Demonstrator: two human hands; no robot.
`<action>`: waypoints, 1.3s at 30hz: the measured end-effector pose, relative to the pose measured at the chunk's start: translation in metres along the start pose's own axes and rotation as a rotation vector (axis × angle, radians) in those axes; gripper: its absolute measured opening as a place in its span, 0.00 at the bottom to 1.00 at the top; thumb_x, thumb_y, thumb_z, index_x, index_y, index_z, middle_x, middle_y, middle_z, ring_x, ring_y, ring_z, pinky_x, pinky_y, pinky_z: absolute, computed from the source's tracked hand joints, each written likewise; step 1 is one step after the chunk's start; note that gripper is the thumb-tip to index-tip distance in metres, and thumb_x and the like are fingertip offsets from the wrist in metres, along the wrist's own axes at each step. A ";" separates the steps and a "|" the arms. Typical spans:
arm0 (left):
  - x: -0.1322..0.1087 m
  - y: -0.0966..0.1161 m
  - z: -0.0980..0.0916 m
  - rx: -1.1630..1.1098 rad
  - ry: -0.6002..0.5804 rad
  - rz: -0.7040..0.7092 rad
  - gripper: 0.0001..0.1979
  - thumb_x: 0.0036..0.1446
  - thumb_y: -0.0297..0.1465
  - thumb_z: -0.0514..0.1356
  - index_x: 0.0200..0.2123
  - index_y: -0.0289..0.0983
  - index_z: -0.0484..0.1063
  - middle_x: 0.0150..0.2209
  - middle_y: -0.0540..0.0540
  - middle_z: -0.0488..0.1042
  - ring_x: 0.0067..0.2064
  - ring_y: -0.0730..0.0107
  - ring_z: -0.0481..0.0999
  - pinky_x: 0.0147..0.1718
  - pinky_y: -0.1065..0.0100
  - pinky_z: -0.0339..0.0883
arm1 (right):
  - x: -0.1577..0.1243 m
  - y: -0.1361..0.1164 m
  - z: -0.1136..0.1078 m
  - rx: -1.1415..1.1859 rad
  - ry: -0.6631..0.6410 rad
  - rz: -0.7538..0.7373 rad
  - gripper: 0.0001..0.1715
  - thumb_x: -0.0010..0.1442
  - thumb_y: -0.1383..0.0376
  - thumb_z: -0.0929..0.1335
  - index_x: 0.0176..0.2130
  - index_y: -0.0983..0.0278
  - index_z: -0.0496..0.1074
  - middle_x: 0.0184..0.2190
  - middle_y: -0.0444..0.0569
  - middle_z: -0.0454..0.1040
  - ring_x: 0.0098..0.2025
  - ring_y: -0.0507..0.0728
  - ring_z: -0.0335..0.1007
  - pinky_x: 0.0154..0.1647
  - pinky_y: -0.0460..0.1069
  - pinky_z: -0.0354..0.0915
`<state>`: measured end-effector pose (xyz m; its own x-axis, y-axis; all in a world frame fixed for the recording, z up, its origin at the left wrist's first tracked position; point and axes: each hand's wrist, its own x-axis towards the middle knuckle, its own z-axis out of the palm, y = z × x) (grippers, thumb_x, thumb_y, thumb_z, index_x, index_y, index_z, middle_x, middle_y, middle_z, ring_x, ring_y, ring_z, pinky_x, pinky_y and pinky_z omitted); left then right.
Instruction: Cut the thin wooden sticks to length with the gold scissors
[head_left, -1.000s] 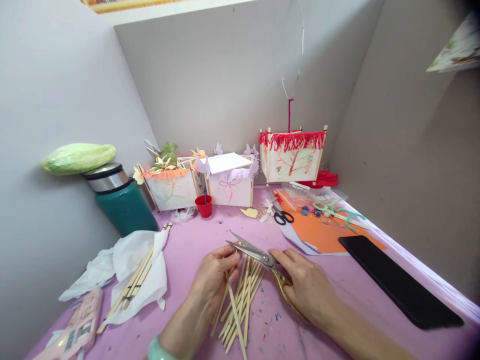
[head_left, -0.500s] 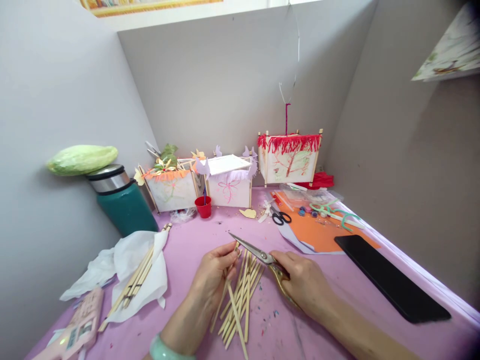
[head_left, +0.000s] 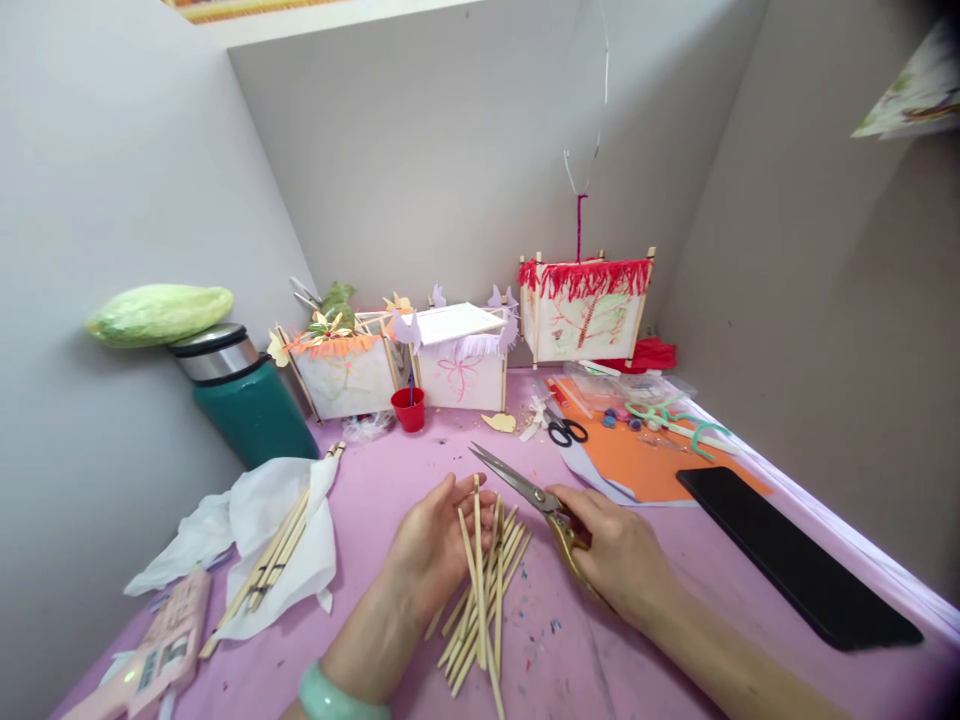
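Observation:
My right hand (head_left: 616,545) grips the gold handles of a pair of scissors (head_left: 541,498), whose blades are nearly together and point up and left. My left hand (head_left: 431,550), with a pale green bangle (head_left: 341,692) on its wrist, is palm-up with fingers loosely spread. One bamboo stick (head_left: 478,570) stands in front of those fingers, not gripped by them. Below and beside this hand lies a loose pile of thin bamboo sticks (head_left: 499,600) on the purple tablecloth (head_left: 592,655). The scissor tips hover above the upper ends of the sticks, apart from them.
Several paper lanterns (head_left: 461,380) line the back, near a red cup (head_left: 409,410). At left are a teal bottle (head_left: 255,410), white tissue (head_left: 315,540) under more sticks, and a pink glue gun (head_left: 169,640). Black-handled scissors (head_left: 568,432), orange paper (head_left: 637,465) and a black phone (head_left: 795,555) lie right.
My left hand's fingers have opened from their pinch on a stick. The scissors stay in my right hand, a little further from the left fingers. The view has shifted slightly.

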<state>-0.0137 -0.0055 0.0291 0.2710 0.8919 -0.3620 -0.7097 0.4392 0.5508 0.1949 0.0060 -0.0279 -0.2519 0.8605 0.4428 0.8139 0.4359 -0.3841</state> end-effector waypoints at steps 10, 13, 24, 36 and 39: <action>0.004 -0.017 -0.011 0.258 -0.187 -0.023 0.23 0.39 0.10 0.60 0.40 0.32 0.68 0.34 0.45 0.73 0.32 0.73 0.75 0.36 0.70 0.69 | 0.000 -0.001 0.000 0.003 -0.018 0.011 0.21 0.56 0.68 0.62 0.49 0.59 0.70 0.39 0.49 0.75 0.38 0.56 0.72 0.39 0.49 0.65; 0.002 -0.014 -0.009 0.325 -0.158 -0.022 0.20 0.42 0.15 0.63 0.41 0.32 0.68 0.36 0.42 0.74 0.33 0.70 0.76 0.38 0.68 0.70 | 0.000 -0.001 -0.001 0.019 -0.023 0.015 0.23 0.54 0.69 0.61 0.49 0.59 0.70 0.39 0.48 0.75 0.39 0.56 0.72 0.39 0.49 0.65; 0.002 0.012 -0.014 1.278 0.354 0.415 0.08 0.49 0.30 0.60 0.34 0.35 0.73 0.24 0.49 0.70 0.22 0.73 0.65 0.22 0.72 0.54 | 0.001 -0.004 -0.004 0.026 0.010 0.050 0.20 0.54 0.68 0.63 0.47 0.58 0.72 0.35 0.45 0.75 0.32 0.53 0.71 0.32 0.46 0.63; 0.005 0.004 -0.021 1.665 0.457 0.509 0.07 0.49 0.27 0.57 0.21 0.39 0.67 0.20 0.48 0.67 0.25 0.65 0.66 0.27 0.68 0.49 | 0.001 -0.004 -0.003 0.018 0.008 0.045 0.20 0.54 0.68 0.63 0.47 0.58 0.71 0.36 0.46 0.75 0.33 0.53 0.71 0.32 0.46 0.62; 0.003 0.013 -0.015 1.372 0.334 0.450 0.06 0.50 0.30 0.57 0.31 0.37 0.73 0.20 0.50 0.69 0.24 0.68 0.65 0.26 0.70 0.52 | 0.002 -0.005 -0.004 0.026 0.008 0.076 0.20 0.54 0.68 0.63 0.47 0.58 0.71 0.35 0.45 0.75 0.33 0.53 0.71 0.31 0.46 0.62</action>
<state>-0.0316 0.0007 0.0239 -0.0936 0.9954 -0.0200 0.5139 0.0655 0.8553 0.1924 0.0046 -0.0221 -0.1856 0.8893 0.4180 0.8164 0.3763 -0.4381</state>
